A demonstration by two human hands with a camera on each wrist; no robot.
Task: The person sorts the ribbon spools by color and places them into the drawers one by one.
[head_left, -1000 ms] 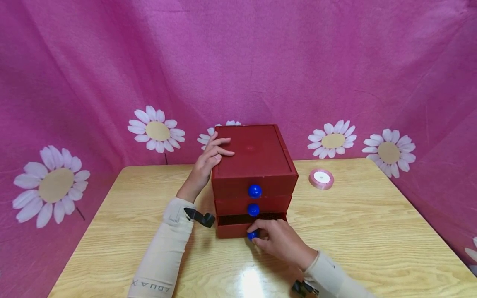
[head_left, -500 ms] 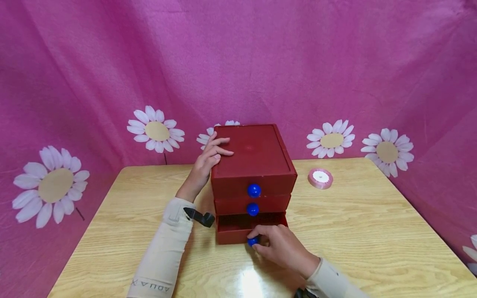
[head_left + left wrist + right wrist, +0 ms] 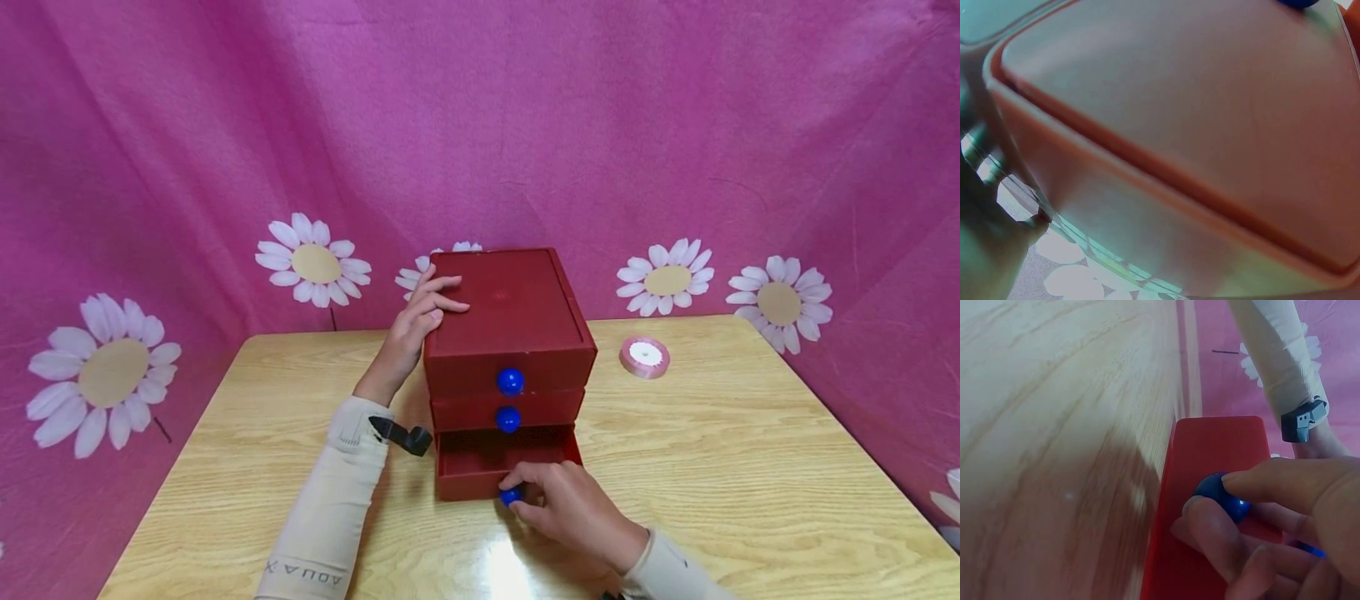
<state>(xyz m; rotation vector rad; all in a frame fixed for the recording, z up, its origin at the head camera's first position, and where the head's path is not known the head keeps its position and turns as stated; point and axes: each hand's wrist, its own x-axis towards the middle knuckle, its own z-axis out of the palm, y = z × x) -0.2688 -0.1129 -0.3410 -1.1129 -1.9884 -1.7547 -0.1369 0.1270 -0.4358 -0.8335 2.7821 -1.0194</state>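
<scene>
A red three-drawer box [image 3: 510, 300] with blue round knobs stands on the table. Its bottom drawer [image 3: 465, 487] is pulled part-way out, and the visible part of its inside holds nothing. My right hand [image 3: 573, 504] pinches the bottom drawer's blue knob [image 3: 1219, 490] between thumb and fingers. The left hand [image 3: 408, 333] lies against the box's left top edge, its fingers spread over the top and the thumb along the side. In the left wrist view that hand [image 3: 991, 231] shows at the box's edge. The upper two drawers are closed.
A spool of pink ribbon [image 3: 645, 357] lies on the wooden table [image 3: 735, 442] to the right of the box. Behind and at both sides hangs a pink cloth [image 3: 480, 125] with white daisies. Each sleeved wrist wears a small black camera [image 3: 411, 439].
The bottom drawer has slid farther out toward me, with my right hand moving along on its knob. My left hand has stayed on the box.
</scene>
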